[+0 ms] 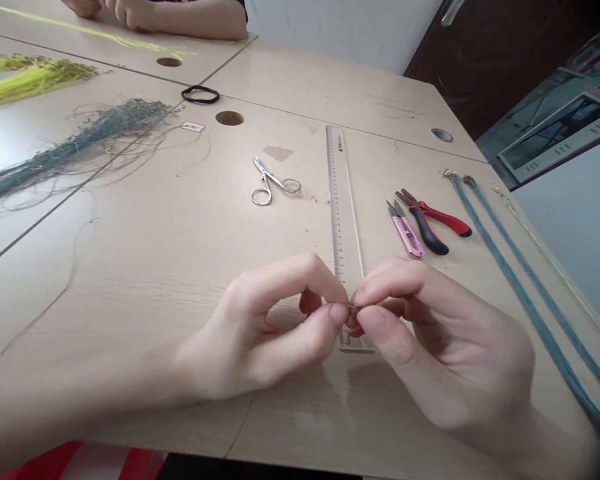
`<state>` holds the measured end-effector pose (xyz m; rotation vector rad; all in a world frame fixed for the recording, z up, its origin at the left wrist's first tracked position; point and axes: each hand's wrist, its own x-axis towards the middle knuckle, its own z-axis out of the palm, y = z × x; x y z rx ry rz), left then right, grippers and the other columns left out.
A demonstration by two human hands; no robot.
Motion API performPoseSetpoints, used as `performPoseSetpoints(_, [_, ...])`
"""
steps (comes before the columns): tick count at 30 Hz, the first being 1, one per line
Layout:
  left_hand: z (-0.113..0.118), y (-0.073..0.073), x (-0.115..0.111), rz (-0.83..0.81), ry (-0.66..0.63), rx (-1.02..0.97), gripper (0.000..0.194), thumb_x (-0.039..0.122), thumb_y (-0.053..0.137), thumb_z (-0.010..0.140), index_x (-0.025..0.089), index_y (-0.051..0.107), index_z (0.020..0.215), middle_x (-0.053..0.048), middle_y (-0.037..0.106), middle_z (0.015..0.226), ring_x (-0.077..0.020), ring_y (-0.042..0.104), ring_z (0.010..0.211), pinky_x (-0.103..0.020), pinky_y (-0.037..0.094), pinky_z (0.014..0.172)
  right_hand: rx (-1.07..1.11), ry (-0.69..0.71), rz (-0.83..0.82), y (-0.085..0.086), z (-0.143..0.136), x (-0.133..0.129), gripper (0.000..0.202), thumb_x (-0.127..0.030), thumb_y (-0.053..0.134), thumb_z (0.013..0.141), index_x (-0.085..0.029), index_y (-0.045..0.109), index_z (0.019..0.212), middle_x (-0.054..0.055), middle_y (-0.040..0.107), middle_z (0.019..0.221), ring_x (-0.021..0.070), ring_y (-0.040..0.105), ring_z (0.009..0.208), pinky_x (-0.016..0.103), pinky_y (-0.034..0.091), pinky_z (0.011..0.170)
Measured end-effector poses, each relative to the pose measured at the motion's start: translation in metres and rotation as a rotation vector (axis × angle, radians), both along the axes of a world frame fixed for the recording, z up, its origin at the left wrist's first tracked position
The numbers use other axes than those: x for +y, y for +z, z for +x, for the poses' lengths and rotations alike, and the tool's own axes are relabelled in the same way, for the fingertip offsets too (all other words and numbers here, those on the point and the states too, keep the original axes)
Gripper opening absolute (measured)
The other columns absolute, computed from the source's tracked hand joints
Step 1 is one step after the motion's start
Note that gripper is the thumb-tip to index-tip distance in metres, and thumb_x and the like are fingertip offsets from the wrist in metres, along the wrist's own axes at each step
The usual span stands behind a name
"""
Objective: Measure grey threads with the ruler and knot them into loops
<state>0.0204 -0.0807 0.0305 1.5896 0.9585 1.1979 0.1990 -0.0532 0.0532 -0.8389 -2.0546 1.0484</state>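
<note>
My left hand (275,327) and my right hand (445,340) meet fingertip to fingertip above the near end of a clear ruler (347,220). Each is closed in a pinch of thumb and forefinger. Between the fingertips shows a tiny dark piece (353,308), too small to name and mostly hidden by the fingers. To the right of the ruler lie pink thread snips (406,233) and pliers (427,217) with red and black handles. Silver scissors (269,181) lie partly spread on the left side of the ruler.
A grey-blue bundle of cords (80,147) and yellow-green cords (40,80) lie at the left. Blue cord strands (525,293) run along the right edge. A black band (201,95), a tape roll (441,135) and a table hole (229,119) are farther back. Another person's forearm (195,20) rests opposite.
</note>
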Motion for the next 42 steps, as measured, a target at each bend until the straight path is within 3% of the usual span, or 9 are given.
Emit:
performPoseSetpoints(4, [-0.001, -0.001, 0.000, -0.001, -0.006, -0.014, 0.011, 0.015, 0.050, 0.087, 0.019, 0.058, 0.081, -0.002, 0.056, 0.071, -0.0133, 0.052, 0.063, -0.026, 0.044, 0.060, 0.021, 0.010, 0.022, 0.000, -0.002, 0.000, 0.015, -0.008, 0.054, 0.085, -0.022, 0.056, 0.089, -0.003, 0.058, 0.079, 0.0092, 0.058, 0.071, 0.021, 0.050, 0.062])
performPoseSetpoints(10, [-0.001, -0.003, 0.001, -0.001, -0.074, -0.050, 0.010, 0.017, 0.046, 0.089, 0.017, 0.055, 0.085, -0.001, 0.055, 0.072, -0.0115, 0.051, 0.062, -0.025, 0.041, 0.055, -0.064, 0.035, 0.308, 0.004, -0.001, 0.004, 0.015, -0.002, 0.054, 0.081, -0.017, 0.057, 0.084, 0.000, 0.059, 0.076, 0.0100, 0.057, 0.069, 0.022, 0.048, 0.059])
performPoseSetpoints(18, [0.000, -0.003, 0.001, -0.002, -0.046, -0.056, 0.010, 0.022, 0.050, 0.091, 0.017, 0.056, 0.084, -0.002, 0.057, 0.072, -0.0122, 0.055, 0.065, -0.025, 0.042, 0.055, -0.191, 0.014, 0.549, 0.010, 0.003, 0.010, 0.019, -0.007, 0.053, 0.086, -0.024, 0.062, 0.087, 0.002, 0.063, 0.077, 0.0129, 0.060, 0.066, 0.020, 0.049, 0.051])
performPoseSetpoints(21, [0.000, -0.005, 0.000, 0.047, -0.036, -0.054, 0.009, 0.019, 0.050, 0.091, 0.018, 0.056, 0.085, 0.000, 0.057, 0.073, -0.0114, 0.055, 0.067, -0.025, 0.043, 0.057, -0.131, -0.001, 0.470, 0.011, 0.003, 0.008, 0.020, -0.005, 0.056, 0.082, -0.023, 0.061, 0.087, 0.000, 0.063, 0.077, 0.0113, 0.060, 0.063, 0.019, 0.050, 0.052])
performPoseSetpoints(25, [0.001, -0.006, 0.000, 0.077, -0.015, -0.041, 0.006, 0.018, 0.052, 0.090, 0.019, 0.057, 0.085, 0.001, 0.057, 0.076, -0.0106, 0.055, 0.068, -0.025, 0.044, 0.058, 0.013, -0.067, 0.194, 0.009, 0.004, 0.003, 0.018, -0.012, 0.060, 0.081, -0.020, 0.056, 0.096, 0.000, 0.062, 0.082, 0.0115, 0.062, 0.070, 0.021, 0.053, 0.061])
performPoseSetpoints(29, [0.002, -0.005, 0.000, 0.053, -0.011, -0.042, 0.006, 0.017, 0.055, 0.087, 0.019, 0.057, 0.082, 0.002, 0.057, 0.073, -0.0094, 0.053, 0.064, -0.024, 0.041, 0.055, 0.007, 0.009, 0.026, 0.008, 0.003, 0.003, 0.007, -0.014, 0.057, 0.086, -0.020, 0.056, 0.089, -0.001, 0.060, 0.081, 0.0095, 0.059, 0.072, 0.019, 0.051, 0.063])
performPoseSetpoints(39, [0.002, -0.005, 0.001, 0.045, -0.020, -0.054, 0.007, 0.016, 0.053, 0.088, 0.020, 0.057, 0.083, 0.004, 0.057, 0.072, -0.0079, 0.050, 0.063, -0.023, 0.040, 0.055, 0.054, 0.098, 0.174, 0.007, 0.003, 0.008, 0.017, -0.002, 0.055, 0.084, -0.018, 0.057, 0.088, -0.002, 0.058, 0.079, 0.0097, 0.056, 0.072, 0.025, 0.046, 0.061])
performPoseSetpoints(42, [0.003, -0.005, 0.000, 0.067, -0.012, -0.046, 0.008, 0.015, 0.053, 0.088, 0.020, 0.056, 0.083, 0.003, 0.057, 0.074, -0.0082, 0.051, 0.063, -0.023, 0.039, 0.054, 0.077, 0.080, 0.120, 0.008, 0.003, 0.007, 0.011, -0.007, 0.057, 0.085, -0.017, 0.058, 0.089, -0.001, 0.059, 0.078, 0.0104, 0.057, 0.072, 0.024, 0.047, 0.060])
